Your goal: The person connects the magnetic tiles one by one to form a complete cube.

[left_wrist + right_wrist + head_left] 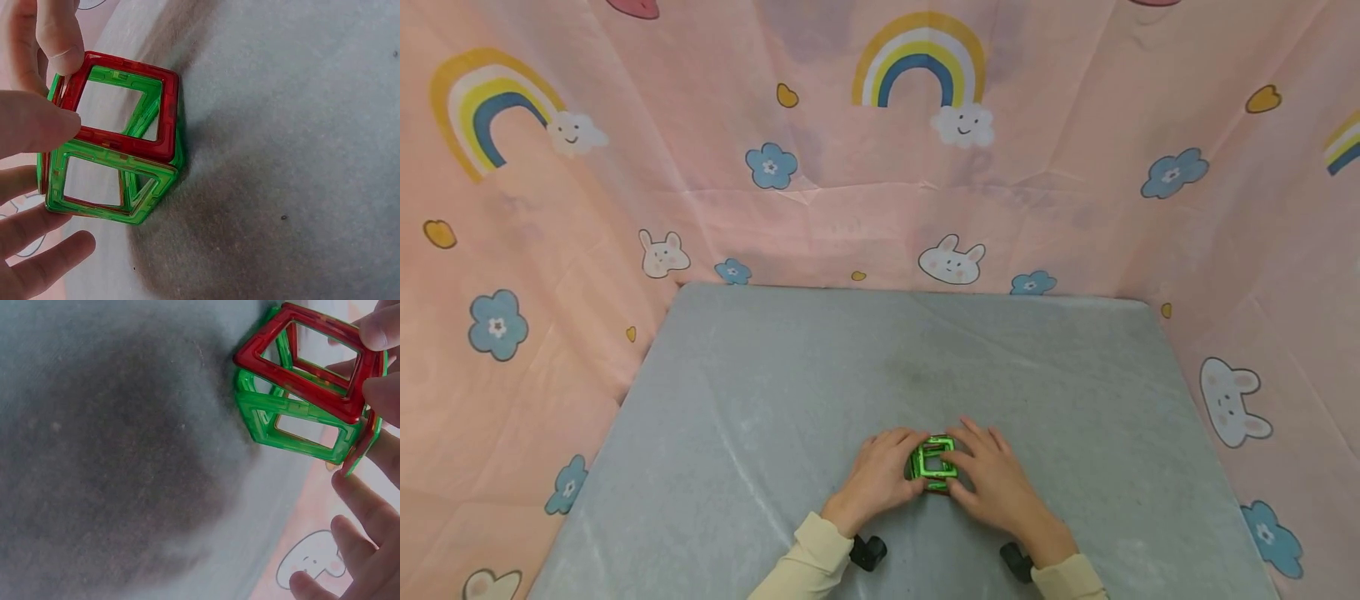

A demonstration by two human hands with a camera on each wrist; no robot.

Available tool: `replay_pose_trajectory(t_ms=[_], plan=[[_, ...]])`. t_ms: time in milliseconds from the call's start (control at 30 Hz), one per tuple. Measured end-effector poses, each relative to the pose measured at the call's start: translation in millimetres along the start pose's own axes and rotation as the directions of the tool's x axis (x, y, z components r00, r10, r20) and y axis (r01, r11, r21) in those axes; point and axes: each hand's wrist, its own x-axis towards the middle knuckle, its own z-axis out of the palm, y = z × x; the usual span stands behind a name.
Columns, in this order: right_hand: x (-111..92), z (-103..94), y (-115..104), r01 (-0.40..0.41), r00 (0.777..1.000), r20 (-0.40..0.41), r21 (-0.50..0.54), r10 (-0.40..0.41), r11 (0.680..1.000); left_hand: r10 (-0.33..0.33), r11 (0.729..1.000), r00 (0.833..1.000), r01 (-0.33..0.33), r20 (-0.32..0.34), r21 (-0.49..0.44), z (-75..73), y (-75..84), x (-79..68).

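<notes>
Between both hands a small cube-like frame of magnetic tiles [938,474] stands on the grey cloth. Its see-through panels are red and green, with open square centres. My left hand [880,472] grips its left side; in the left wrist view the thumb [47,122] presses a corner of a red tile [167,115], above a green tile [56,181]. From the right, my right hand [996,483] holds the frame, thumb and forefinger at its upper edge. The right wrist view shows a red tile [300,384] over a green one [300,444], and the other fingers are spread apart.
A grey cloth-covered table [760,375] lies beneath the hands. Pink curtain [850,217] printed with rainbows, flowers and rabbits encloses its back and both sides. Black devices [869,553] sit at the wrists beside the cream sleeves [808,554].
</notes>
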Motion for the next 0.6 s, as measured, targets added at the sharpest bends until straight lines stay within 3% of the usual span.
replay_pose_trajectory(t_ms=[300, 600], plan=[[-0.4, -3.7, -1.3, -0.006, 1.000, -0.012, 0.047, 0.007, 0.999, 0.018, 1.000, 1.000, -0.018, 0.005, 0.001, -1.5, -2.9, 0.6], [0.8, -7.7, -3.0, -0.021, 0.985, -0.167, 0.050, 0.029, 0.999, 0.033, 0.999, 0.999, -0.033, -0.014, -0.011, -5.5, -3.3, -2.5]])
